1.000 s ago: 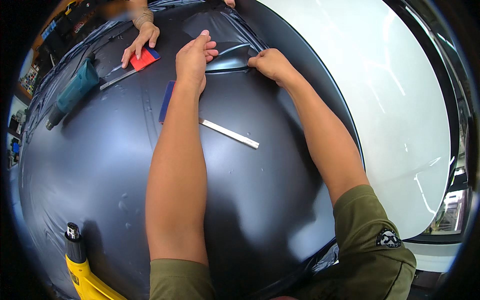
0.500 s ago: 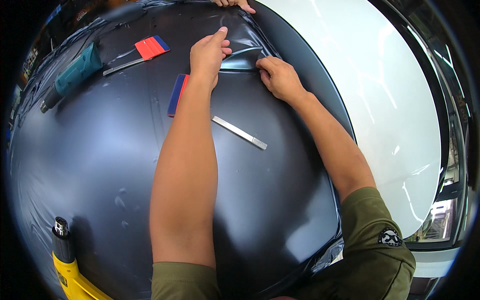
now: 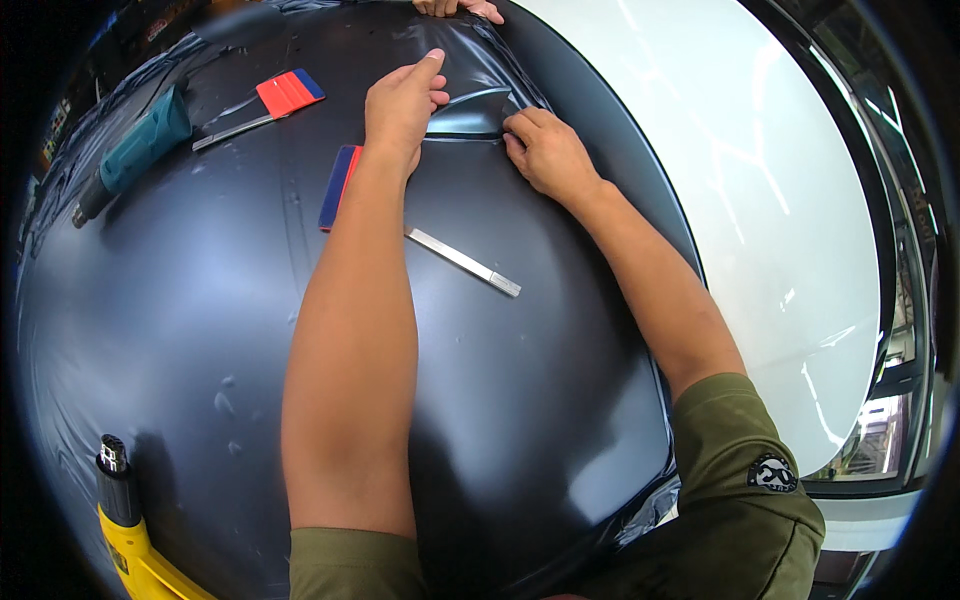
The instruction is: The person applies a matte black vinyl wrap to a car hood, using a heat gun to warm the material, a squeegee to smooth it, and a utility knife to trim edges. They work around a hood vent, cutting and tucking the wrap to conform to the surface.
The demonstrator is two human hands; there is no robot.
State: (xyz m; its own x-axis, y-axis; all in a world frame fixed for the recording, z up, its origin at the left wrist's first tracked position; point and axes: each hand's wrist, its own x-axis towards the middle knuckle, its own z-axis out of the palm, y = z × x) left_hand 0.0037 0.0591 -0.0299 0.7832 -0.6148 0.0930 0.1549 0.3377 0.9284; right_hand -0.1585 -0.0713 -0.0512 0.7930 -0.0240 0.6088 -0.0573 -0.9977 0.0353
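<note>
Dark matte vinyl film (image 3: 350, 400) covers a broad curved car panel. At the panel's far right part, my right hand (image 3: 548, 155) is closed, pinching the film beside a raised fold (image 3: 475, 112). My left hand (image 3: 400, 110) is at the fold's left end, thumb stretched away from me and the other fingers partly bent, with a gap between; its palm side is hidden. A squeegee (image 3: 338, 190), blue and red, lies partly behind my left forearm. From beside that forearm, a silver flat-handled tool (image 3: 465, 263) extends across the film.
Another red-and-blue squeegee (image 3: 290, 93) with a metal handle lies far left. Near it is a teal heat gun (image 3: 145, 145); a yellow heat gun (image 3: 140, 550) lies near left. Another person's hands (image 3: 455, 8) touch the far edge. A white car panel (image 3: 770, 220) is at right.
The whole view has shifted slightly, so things appear a little further left. Both hands keep about the same pose at the fold.
</note>
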